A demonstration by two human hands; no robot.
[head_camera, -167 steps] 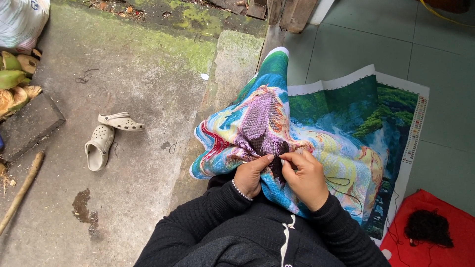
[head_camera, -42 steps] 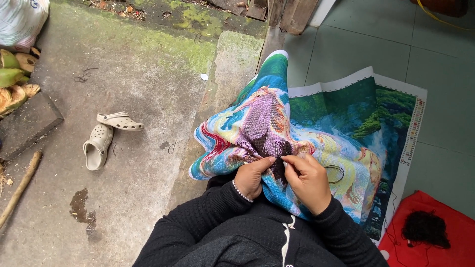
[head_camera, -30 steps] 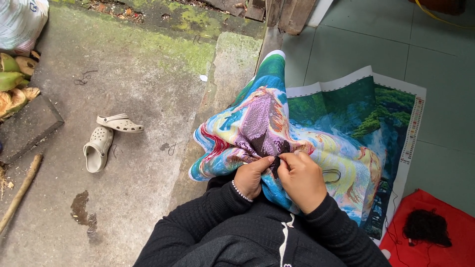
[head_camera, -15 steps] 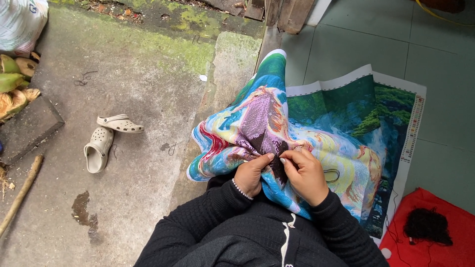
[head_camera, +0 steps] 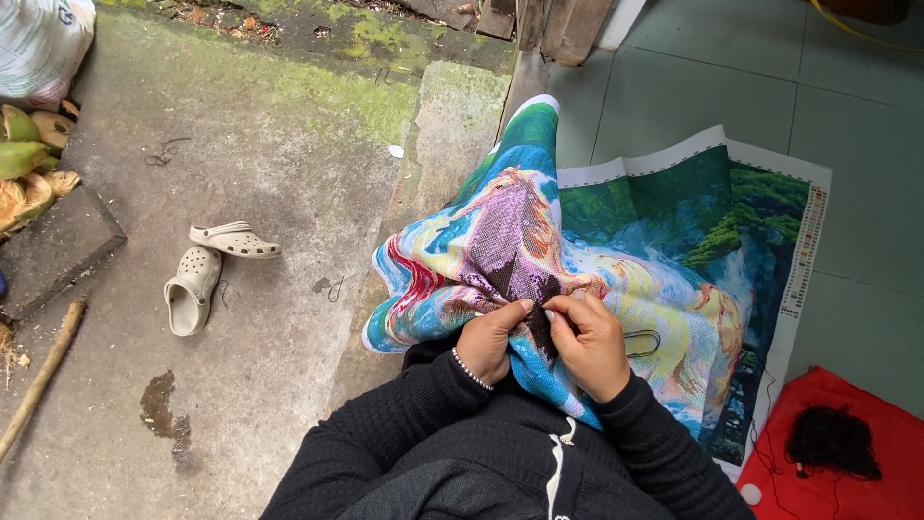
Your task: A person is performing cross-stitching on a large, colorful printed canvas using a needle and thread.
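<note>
1. Nearest us: our black knit sleeves (head_camera: 452, 433) run up from the bottom edge; a beaded bracelet (head_camera: 471, 369) sits on the left wrist.
2. Our left hand (head_camera: 488, 339) is curled narrow, fingertips pinching a fold of the embroidery cloth (head_camera: 616, 270) at its dark stitched patch (head_camera: 525, 279).
3. Our right hand (head_camera: 589, 342) is also curled narrow, thumb and fingers pressed onto the same fold, just beside the left fingertips. We cannot tell if it holds a needle: too small to see.
4. The cloth lies bunched over our lap, multicoloured: blue, pink, yellow swirls, with a purple stitched zone in the middle. Its far right part lies flat on the green tiled floor (head_camera: 674, 87), showing a green tree scene and a white border.
5. Bottom right: a red cloth (head_camera: 866, 486) on the tiles, with a tangle of black thread (head_camera: 830, 441) on it, near the embroidery's lower corner.
6. Left of us: a bare concrete floor (head_camera: 289, 173) with a damp stain.
7. Further left: a pair of beige clogs (head_camera: 207, 270), one upright, one on its side, well apart from our hands.
8. Far left edge: a wooden stick (head_camera: 43, 376), a dark stone slab (head_camera: 53, 246), and green coconut husks (head_camera: 24, 164).
9. Farthest: a mossy strip along the top, and wooden planks (head_camera: 558, 19) at the doorway.
</note>
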